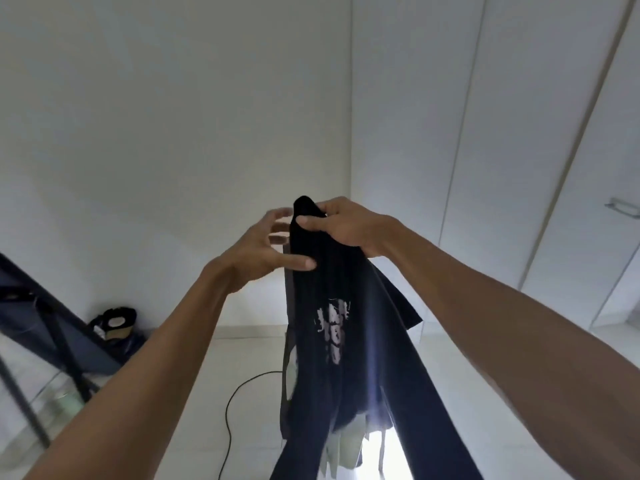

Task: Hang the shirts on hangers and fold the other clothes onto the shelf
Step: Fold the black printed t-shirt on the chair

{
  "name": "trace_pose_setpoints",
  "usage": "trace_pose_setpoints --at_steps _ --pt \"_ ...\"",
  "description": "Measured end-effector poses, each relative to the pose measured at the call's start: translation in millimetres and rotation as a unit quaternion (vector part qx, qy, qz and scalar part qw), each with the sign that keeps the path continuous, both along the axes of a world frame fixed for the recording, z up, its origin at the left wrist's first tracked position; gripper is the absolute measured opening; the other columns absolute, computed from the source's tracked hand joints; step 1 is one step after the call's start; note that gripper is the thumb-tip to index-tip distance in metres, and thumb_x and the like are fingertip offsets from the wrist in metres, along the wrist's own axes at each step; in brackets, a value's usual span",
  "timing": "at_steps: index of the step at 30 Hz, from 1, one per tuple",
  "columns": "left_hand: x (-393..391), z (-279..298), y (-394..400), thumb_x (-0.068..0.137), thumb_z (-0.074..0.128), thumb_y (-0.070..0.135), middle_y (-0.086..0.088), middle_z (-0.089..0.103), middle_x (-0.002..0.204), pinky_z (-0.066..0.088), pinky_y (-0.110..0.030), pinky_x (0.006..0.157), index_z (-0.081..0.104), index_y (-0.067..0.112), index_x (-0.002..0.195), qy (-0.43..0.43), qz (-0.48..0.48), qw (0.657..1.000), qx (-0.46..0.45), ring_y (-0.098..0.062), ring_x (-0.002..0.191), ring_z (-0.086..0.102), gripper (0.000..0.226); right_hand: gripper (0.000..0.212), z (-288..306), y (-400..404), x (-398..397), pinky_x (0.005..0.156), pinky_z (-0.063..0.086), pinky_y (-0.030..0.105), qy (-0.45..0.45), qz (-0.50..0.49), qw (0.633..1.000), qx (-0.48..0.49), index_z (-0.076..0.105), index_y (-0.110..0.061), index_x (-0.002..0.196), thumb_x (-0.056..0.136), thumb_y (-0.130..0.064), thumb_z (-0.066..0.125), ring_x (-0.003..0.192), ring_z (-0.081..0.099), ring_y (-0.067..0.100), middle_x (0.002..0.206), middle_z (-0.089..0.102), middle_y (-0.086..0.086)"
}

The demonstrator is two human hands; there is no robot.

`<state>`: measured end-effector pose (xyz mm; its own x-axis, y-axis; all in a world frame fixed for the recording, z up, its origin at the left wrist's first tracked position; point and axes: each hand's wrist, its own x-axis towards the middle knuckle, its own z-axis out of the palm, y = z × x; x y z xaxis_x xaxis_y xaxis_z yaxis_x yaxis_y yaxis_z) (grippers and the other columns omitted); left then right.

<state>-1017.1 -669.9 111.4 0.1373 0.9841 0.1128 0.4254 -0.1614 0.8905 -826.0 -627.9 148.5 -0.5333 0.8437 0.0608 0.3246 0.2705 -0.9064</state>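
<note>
A dark navy shirt (332,327) with a pale pink print hangs in front of me at arm's length. My right hand (346,223) grips its bunched top edge, thumb over the fabric. My left hand (266,251) is spread beside the cloth on the left, its thumb touching the shirt below the right hand and its fingers apart and blurred. The lower part of the shirt drops out of the frame at the bottom. No hanger is in view.
White wardrobe doors (519,168) with a metal handle (621,206) fill the right. A dark frame with blue fabric (45,320) leans at the left, a dark bag (116,322) by the wall behind it. A black cable (235,400) runs across the pale floor.
</note>
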Motion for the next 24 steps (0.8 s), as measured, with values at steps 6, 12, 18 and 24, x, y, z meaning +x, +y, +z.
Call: trace_pose_setpoints --at_steps 6,12,18,24 --pt "28 -6 -1 0.082 0.072 0.006 -0.012 0.07 0.112 0.052 -0.037 0.091 0.059 0.004 0.126 -0.144 -0.188 0.971 -0.027 -0.032 0.11 0.066 0.046 0.03 18 -6 14 0.082 0.061 0.046 -0.046 0.073 0.996 -0.029 0.073 -0.008 0.108 0.097 -0.035 0.065 0.087 0.072 0.033 0.1 0.073 0.019" --pt "48 5 -1 0.085 0.07 -0.002 -0.016 0.071 0.107 0.056 -0.034 0.083 0.063 -0.002 0.122 -0.169 -0.163 0.972 -0.018 -0.034 0.102 0.069 0.038 0.049 35 -5 39 0.088 0.058 0.052 -0.064 0.069 0.995 -0.038 0.071 -0.003 0.108 0.086 -0.047 0.074 0.094 0.071 0.042 0.104 0.072 0.022" --pt "44 19 -1 0.078 0.076 0.002 -0.014 0.076 0.1 0.059 -0.038 0.079 0.072 0.002 0.104 -0.149 -0.006 0.989 -0.006 -0.032 0.096 0.073 0.026 0.048 23 2 69 0.082 0.061 0.045 -0.266 0.017 0.964 0.01 0.069 -0.012 0.115 0.072 -0.021 0.089 0.096 0.073 0.032 0.103 0.075 0.009" --pt "59 20 9 0.08 0.077 0.012 -0.018 0.07 0.1 0.059 -0.049 0.081 0.061 0.0 0.111 -0.193 0.207 0.954 -0.099 -0.035 0.09 0.07 0.037 0.033 -20 3 60 0.07 0.047 0.028 -0.2 -0.208 0.941 0.179 0.057 -0.016 0.097 0.081 -0.033 0.08 0.086 0.058 0.017 0.091 0.059 -0.003"
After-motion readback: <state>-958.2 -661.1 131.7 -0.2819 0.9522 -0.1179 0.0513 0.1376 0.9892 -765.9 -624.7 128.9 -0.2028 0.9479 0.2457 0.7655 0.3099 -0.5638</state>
